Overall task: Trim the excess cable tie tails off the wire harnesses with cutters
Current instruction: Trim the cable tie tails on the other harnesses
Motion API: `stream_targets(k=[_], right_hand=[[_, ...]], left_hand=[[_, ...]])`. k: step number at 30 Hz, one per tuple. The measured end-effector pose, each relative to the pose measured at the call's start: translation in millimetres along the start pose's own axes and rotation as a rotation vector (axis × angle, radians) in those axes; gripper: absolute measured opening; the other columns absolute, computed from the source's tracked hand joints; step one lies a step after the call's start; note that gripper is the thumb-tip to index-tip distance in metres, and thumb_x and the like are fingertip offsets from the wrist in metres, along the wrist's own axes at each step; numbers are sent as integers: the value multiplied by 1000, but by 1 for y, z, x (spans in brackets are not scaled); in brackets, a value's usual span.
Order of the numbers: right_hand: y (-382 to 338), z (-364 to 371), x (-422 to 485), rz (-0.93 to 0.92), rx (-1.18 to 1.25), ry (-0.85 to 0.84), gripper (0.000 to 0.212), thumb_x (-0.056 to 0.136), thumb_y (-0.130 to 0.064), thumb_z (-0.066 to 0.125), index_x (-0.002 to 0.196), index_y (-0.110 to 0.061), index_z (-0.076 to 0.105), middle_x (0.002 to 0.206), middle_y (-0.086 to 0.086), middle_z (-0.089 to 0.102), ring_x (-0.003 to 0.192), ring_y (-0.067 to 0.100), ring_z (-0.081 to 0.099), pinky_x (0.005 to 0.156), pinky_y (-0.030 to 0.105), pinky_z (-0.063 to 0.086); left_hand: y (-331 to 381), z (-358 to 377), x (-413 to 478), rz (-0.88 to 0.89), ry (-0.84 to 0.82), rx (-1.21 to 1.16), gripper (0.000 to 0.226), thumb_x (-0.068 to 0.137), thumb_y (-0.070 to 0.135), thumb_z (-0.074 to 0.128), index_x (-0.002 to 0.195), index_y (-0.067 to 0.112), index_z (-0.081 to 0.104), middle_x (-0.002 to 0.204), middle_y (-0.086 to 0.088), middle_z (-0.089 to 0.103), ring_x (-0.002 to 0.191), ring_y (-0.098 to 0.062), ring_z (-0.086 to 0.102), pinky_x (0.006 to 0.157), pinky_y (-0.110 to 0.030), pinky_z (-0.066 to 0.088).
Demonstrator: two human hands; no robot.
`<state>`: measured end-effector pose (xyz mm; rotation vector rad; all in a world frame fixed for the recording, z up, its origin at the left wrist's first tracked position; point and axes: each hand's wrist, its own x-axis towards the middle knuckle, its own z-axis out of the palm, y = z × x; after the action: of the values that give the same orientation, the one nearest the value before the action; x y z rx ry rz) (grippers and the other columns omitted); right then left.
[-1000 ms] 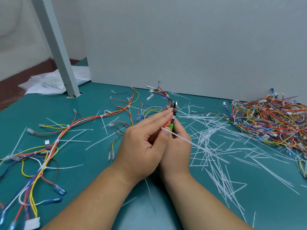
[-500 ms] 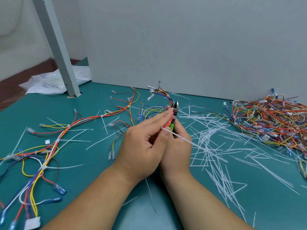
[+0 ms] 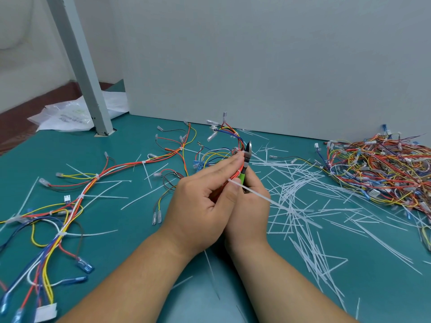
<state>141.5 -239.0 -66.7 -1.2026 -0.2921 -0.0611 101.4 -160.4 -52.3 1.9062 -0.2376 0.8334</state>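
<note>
Above table (image 3: 130, 252), left hand (image 3: 200, 206) holds harness (image 3: 234, 134), right hand (image 3: 253, 207) grips cutters (image 3: 248, 152) (green)

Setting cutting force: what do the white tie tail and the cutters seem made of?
Long white cable tie tail: probably nylon, translucent, semi-matte, stiffly straight. Green-handled cutters: dull grey metal head; green grip looks smooth plastic or rubber, mostly hidden.

Teal table (image 3: 140, 248), green-handled cutters (image 3: 242, 177), white tie tails (image 3: 303, 206)
</note>
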Motion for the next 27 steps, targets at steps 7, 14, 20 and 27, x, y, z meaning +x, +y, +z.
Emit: stream_targets(k=[7, 14, 20, 27], right_hand=[[0, -1, 0, 1, -6, 4, 16, 97, 3, 58, 87, -8, 64, 75, 3, 58, 67, 16, 47, 63, 28, 45], [0, 0, 0, -15, -13, 14, 22, 99, 9, 54, 90, -7, 65, 77, 2, 60, 69, 15, 49, 64, 29, 48], [-1, -1, -1, -17, -5, 12, 22, 100, 7, 54, 94, -8, 67, 79, 1, 65, 69, 13, 54, 65, 25, 51], [-2, -1, -2, -41, -18, -5, 16, 97, 2, 57, 96, -10, 68, 79, -2, 66, 67, 10, 54, 64, 22, 50]], left_hand=[[1, 0, 0, -2, -3, -9, 39, 99, 9, 55, 137, 5, 62, 143, 1, 60, 134, -4, 53, 113, -27, 42], [1, 0, 0, 0, 2, -6, 38, 98, 10, 56, 135, 6, 63, 142, 2, 60, 134, -3, 54, 113, -26, 42], [0, 0, 0, 5, -1, -6, 38, 99, 11, 56, 136, 6, 62, 142, 2, 60, 133, -4, 54, 112, -27, 43], [-1, 1, 0, -1, 2, -14, 38, 99, 12, 56, 137, 7, 62, 142, 2, 61, 133, -4, 55, 112, -27, 43]])
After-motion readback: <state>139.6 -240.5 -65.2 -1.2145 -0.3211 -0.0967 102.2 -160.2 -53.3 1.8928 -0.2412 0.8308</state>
